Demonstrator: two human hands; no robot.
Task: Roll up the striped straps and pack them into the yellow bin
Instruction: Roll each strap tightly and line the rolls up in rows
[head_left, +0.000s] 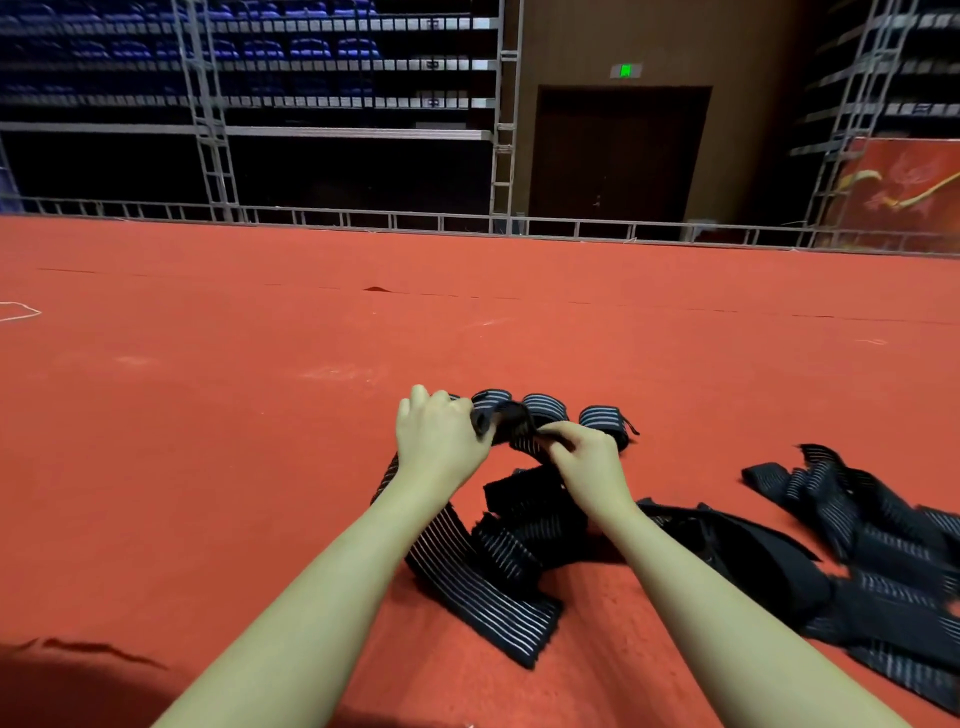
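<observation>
Red carpet floor (208, 415): rolled straps (602, 418), loose strap pile (883, 561).

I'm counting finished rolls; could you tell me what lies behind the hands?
Behind the left hand and right hand, three rolled straps show; any others are covered.

Both hands grip one striped strap over the red floor.
The left hand (439, 439) and right hand (589, 457) pinch the strap (483, 582); rolled straps (602, 418) sit beyond, loose straps (872, 545) at right.
</observation>
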